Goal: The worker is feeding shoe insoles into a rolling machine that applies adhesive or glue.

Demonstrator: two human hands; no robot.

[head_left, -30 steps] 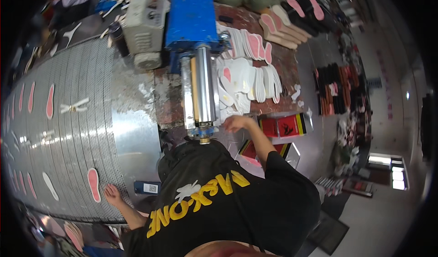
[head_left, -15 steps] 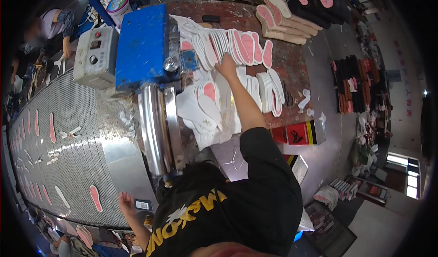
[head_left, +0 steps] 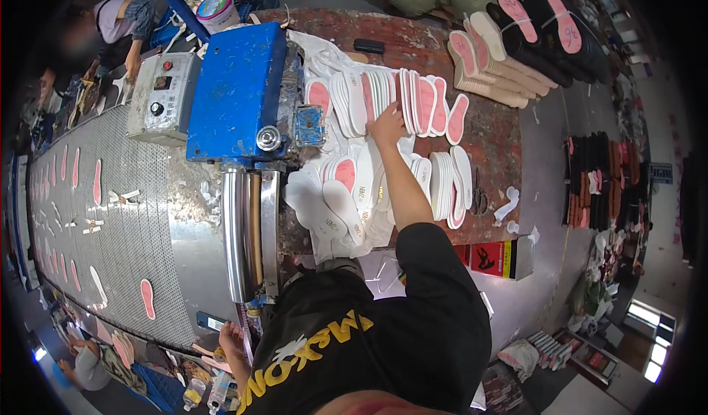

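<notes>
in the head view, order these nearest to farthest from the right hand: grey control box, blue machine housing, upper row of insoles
1. Upper row of insoles: right at the fingers of the right hand.
2. Blue machine housing: left of the hand, past the row's left end.
3. Grey control box: farther left, beyond the housing.

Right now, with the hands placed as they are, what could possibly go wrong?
The right hand is at the closely packed back row of insoles, so pulling one out might drag or topple its neighbours.

The left hand is close beside a dark flat device; a careless move could knock it.

The shiny metal roller sits near the person's black shirt; loose cloth could catch if it turns, though I cannot tell whether it does.
</notes>
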